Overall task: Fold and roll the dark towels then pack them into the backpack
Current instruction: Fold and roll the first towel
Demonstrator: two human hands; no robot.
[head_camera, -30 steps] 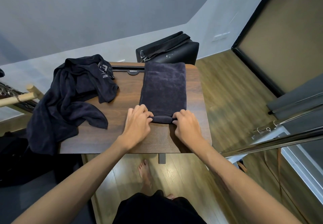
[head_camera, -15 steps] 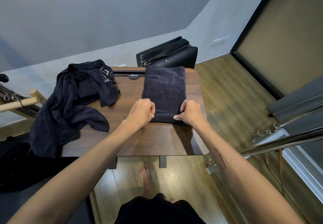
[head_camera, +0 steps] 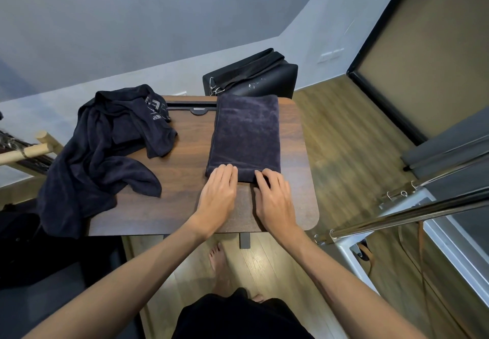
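A dark towel (head_camera: 247, 132), folded into a long strip, lies on the right half of the wooden table (head_camera: 185, 201). Its near end is rolled up into a short roll. My left hand (head_camera: 218, 193) and my right hand (head_camera: 275, 198) lie side by side on that roll, fingers fairly straight and pressing on it from above. A second dark towel (head_camera: 105, 148) lies crumpled on the table's left side and hangs over the edge. A black bag (head_camera: 254, 76) that may be the backpack stands behind the table's far edge.
A wooden rack (head_camera: 29, 150) stands left of the table. A chrome rail (head_camera: 407, 214) and metal frame run along the right. A dark seat or cushion (head_camera: 34, 259) sits low at the left. My bare feet stand on the wood floor under the table's near edge.
The roll has moved a little away from me along the towel. My fingers, curled round the roll half a second ago, now lie flatter on top of it.
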